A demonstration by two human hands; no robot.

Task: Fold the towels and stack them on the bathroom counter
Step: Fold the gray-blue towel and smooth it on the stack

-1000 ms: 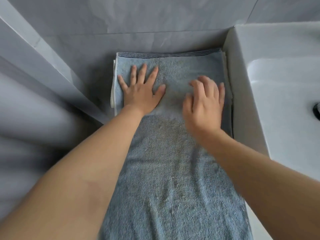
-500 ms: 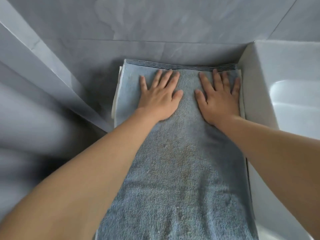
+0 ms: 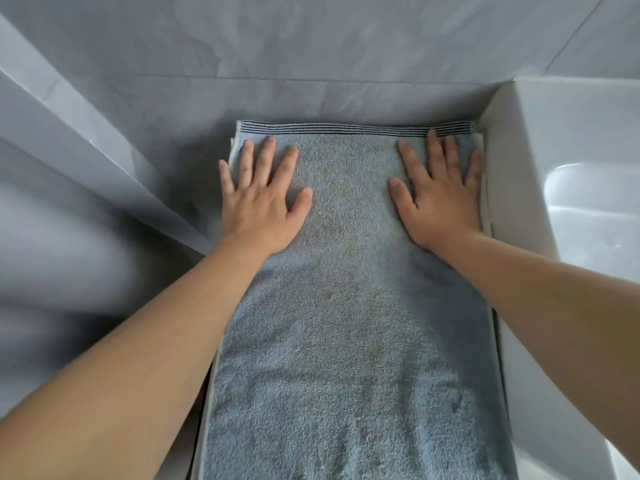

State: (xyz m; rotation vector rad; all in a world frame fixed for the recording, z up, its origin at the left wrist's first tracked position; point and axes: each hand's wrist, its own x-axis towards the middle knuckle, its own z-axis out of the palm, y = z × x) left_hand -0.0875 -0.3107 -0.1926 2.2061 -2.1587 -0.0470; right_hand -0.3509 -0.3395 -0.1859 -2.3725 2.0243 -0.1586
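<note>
Blue terry towel point(image 3: 346, 289) lies under your flat left hand point(image 3: 263, 206) and right hand point(image 3: 441, 199); smooth outward evenly, fingers spread, gripping nothing.

Back wall point(image 3: 311, 36): large grey marble-look tiles with pale veining, one thin grout line running diagonally at the upper right. Counter surface point(image 3: 194, 105): the same grey stone finish, meeting the wall along a straight horizontal seam. Left side: a lighter grey sloping ledge point(image 3: 86, 133) crossing diagonally from the upper left corner, its lower area blurred. Right side: white ceramic basin point(image 3: 588, 209), square-cornered, glossy, with a tall outer wall and a rounded inner bowl. Light: soft, even daylight, faint highlights on the basin rim.
</note>
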